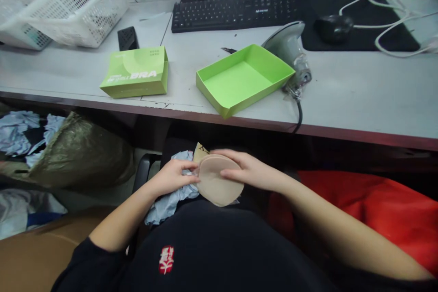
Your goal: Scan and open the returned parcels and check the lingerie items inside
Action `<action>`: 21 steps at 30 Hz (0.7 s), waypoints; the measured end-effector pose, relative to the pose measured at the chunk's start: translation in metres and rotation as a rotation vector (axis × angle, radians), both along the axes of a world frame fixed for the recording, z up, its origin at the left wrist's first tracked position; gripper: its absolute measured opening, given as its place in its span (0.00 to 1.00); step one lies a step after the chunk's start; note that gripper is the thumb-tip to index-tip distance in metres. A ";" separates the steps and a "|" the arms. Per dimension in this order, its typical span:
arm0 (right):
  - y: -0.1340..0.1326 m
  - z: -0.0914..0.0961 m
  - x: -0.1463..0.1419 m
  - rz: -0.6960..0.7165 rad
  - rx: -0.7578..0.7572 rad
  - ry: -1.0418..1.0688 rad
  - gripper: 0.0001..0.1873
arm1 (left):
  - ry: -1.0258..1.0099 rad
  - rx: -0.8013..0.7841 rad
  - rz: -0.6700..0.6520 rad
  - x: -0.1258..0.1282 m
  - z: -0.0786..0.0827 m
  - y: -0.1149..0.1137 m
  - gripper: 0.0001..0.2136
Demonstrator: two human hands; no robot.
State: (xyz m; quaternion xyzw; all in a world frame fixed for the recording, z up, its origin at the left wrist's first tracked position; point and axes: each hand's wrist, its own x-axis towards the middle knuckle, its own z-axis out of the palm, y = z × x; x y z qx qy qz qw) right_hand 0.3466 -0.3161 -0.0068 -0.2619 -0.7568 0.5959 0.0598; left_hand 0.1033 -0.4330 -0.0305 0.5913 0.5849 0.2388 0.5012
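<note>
A stack of beige bra pads is held over my lap, the rounded edges of at least two layers showing. My right hand grips it from the right, thumb on top and fingers along the far edge. At the left edge, my left hand pinches the pads between thumb and fingers. Beneath that hand lies a crumpled pale blue plastic bag. A tan piece with black lettering sticks out behind the pads.
On the desk ahead are an open green box tray, a green BRA box, a barcode scanner, a keyboard and a mouse. White baskets stand left; a stuffed bag sits below.
</note>
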 end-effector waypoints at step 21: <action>-0.024 0.015 -0.011 -0.096 0.005 0.215 0.13 | 0.484 0.704 -0.148 -0.014 0.059 0.036 0.15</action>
